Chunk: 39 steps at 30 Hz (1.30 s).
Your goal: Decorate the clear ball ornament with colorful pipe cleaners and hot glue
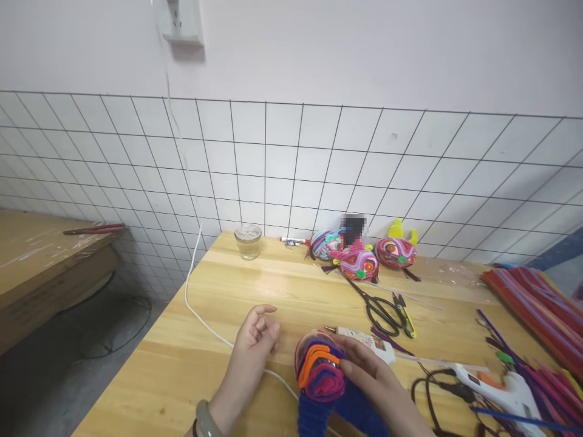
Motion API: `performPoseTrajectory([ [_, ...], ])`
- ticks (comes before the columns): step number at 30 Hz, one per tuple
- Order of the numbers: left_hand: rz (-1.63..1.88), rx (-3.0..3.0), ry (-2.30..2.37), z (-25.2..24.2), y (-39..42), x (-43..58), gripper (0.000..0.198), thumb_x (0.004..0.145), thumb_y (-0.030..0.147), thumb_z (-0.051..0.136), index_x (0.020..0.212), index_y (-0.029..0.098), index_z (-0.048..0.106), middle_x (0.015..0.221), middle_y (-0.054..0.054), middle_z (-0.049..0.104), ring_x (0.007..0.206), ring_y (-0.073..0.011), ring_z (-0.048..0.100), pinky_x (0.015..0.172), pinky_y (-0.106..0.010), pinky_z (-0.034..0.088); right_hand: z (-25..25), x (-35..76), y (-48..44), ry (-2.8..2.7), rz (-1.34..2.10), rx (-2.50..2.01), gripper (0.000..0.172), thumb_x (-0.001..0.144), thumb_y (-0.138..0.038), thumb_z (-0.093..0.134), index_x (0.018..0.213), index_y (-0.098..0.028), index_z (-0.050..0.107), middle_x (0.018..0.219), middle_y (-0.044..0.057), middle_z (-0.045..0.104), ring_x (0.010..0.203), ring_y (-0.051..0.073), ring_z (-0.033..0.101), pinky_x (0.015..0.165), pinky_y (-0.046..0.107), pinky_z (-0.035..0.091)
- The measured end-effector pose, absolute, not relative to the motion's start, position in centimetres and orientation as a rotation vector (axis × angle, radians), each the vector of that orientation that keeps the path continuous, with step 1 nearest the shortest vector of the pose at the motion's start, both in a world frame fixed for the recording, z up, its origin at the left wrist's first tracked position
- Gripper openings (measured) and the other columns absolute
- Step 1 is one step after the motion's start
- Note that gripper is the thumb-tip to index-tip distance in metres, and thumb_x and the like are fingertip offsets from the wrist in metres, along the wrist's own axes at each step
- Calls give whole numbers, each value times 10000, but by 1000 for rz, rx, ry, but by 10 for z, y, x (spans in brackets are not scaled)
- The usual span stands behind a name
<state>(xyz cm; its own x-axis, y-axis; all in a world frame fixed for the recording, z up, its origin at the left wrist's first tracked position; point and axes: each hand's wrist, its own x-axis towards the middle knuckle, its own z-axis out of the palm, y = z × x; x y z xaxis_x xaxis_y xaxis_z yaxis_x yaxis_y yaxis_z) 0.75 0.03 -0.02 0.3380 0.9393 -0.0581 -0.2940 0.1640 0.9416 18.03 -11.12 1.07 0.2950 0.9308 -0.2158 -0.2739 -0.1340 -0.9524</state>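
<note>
My right hand [371, 370] grips a fuzzy pipe-cleaner craft piece [324, 383], fingers along its right side. The piece has a pink and blue coil in front, orange wavy strands above it and a rounded top. Broad dark-blue fuzzy strips [314, 416] hang below it, partly cut off by the frame's lower edge. To the left, my left hand [257, 334] is raised off the piece, its fingers half curled, with a gap between index finger and thumb. Nothing shows in it. A white glue gun [364, 341] lies just behind my right hand, partly hidden by it.
Black-handled scissors [385, 312] and yellow snips [410, 321] lie beyond my right hand. Colourful stuffed-looking ornaments [359, 264] and a lidded glass jar [248, 243] stand by the wall. Another glue gun [505, 391], cords and pipe cleaners [542, 388] crowd the right. A white cable [204, 325] crosses the table.
</note>
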Motion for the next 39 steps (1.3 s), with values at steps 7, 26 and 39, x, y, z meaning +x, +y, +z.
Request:
performPoseTrajectory([
  [7,921,1075,703,-1,-5,7,354,600,345,821,849,196,618,666,50,599,554,-90,546,563,-227,437,7,179,-116,-726,1180,-1241,382,668,-468,777,991,-270,726,1126,67,720,981,280,685,808,337,549],
  [26,595,1168,403,16,-26,3,443,801,348,660,1227,243,605,1292,-87,628,1196,-284,545,1015,-426,405,4,163,-120,-703,1205,-1151,394,699,-457,763,1050,-303,668,1035,64,747,1020,279,669,800,327,547],
  [39,633,1153,417,11,-25,7,410,773,339,684,1170,244,644,1209,-86,677,1123,-279,590,963,-405,444,5,162,-124,-684,1154,-1285,526,653,-520,771,1107,-284,648,1136,81,711,1242,335,500,875,383,533],
])
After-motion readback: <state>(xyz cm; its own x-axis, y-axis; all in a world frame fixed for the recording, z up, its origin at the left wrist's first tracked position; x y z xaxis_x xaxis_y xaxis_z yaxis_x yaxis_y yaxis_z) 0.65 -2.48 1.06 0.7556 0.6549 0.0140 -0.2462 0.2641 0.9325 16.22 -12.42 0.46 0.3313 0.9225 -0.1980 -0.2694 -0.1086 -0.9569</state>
